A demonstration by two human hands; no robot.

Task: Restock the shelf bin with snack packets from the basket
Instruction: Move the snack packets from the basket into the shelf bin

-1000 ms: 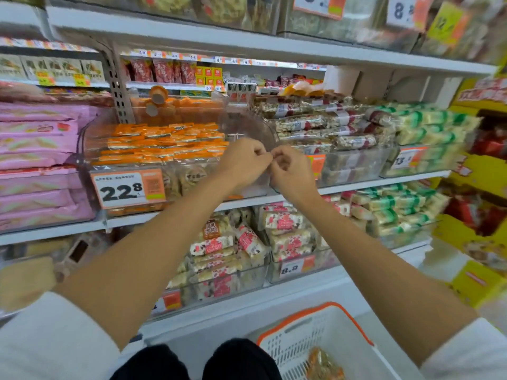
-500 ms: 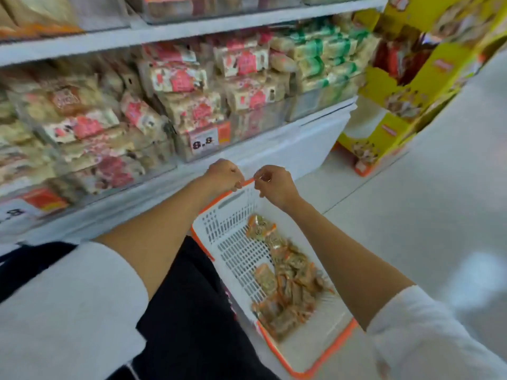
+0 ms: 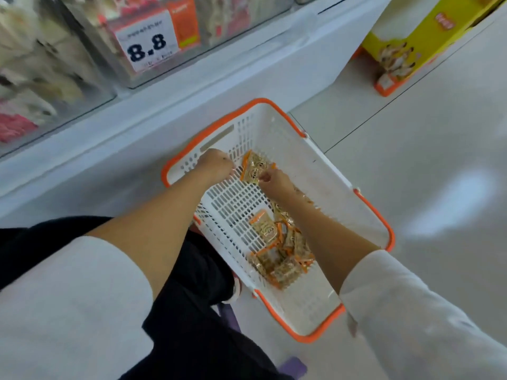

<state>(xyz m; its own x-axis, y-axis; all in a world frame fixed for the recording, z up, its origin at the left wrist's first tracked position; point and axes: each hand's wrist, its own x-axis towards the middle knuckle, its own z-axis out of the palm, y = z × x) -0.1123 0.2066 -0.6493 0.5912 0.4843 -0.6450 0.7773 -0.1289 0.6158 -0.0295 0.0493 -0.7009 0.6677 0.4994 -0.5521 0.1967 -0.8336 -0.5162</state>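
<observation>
- A single snack packet (image 3: 253, 168) lies at the far end of the basket (image 3: 323, 171), apart from the pile of packets (image 3: 282, 250) at its near end.
- The right hand (image 3: 275, 182) pinches that packet's near right corner. The left hand (image 3: 215, 167), fingers curled, is just beside its left edge; I cannot tell whether it touches or holds it. The hands are close together, with the packet between them.
- Step in hand, as I judge it: picking stock out of the basket. With a pile left, restocking looks far from done.
- The next move calls for a firm hold, a lift straight up past the orange rim, then a carry to the bin being filled, which is out of view.
- Edges: the slotted left wall is right by the left hand. The white shelf ledge (image 3: 192, 86) juts out just beyond the basket, under a clear bin (image 3: 104, 64) with a price tag (image 3: 149, 41).
- Open room: bare floor (image 3: 411, 174) to the right, and a yellow display (image 3: 411, 37) well apart at far right.
</observation>
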